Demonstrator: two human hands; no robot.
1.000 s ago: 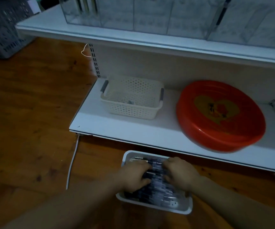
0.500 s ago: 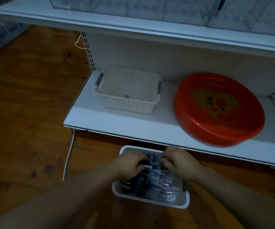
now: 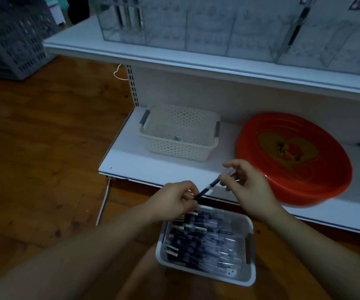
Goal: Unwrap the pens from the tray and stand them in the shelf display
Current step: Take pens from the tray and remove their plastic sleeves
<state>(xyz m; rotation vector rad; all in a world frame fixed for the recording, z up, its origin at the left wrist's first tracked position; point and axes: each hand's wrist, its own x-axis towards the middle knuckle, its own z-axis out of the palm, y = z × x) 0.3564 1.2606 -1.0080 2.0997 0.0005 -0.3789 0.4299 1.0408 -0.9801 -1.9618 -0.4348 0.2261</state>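
A white tray (image 3: 249,252) on the wooden floor holds several wrapped dark pens (image 3: 200,237). Above it I hold one pen (image 3: 208,188) slanted between both hands. My left hand (image 3: 174,200) pinches its lower dark end. My right hand (image 3: 248,182) pinches the upper end, where clear wrapper shows. The clear shelf display (image 3: 209,29) stands on the upper shelf, with a few pens (image 3: 129,14) upright in its left compartment and one pen (image 3: 298,27) further right.
On the lower shelf (image 3: 127,167) sit a cream perforated basket (image 3: 181,133) and a round red tray (image 3: 293,156). A grey crate (image 3: 12,35) stands at far left on the wooden floor. A white cable (image 3: 103,204) runs down by the shelf corner.
Both hands rose out of the tray, lifting one pen between them. The view tilted up, showing more of the upper display.
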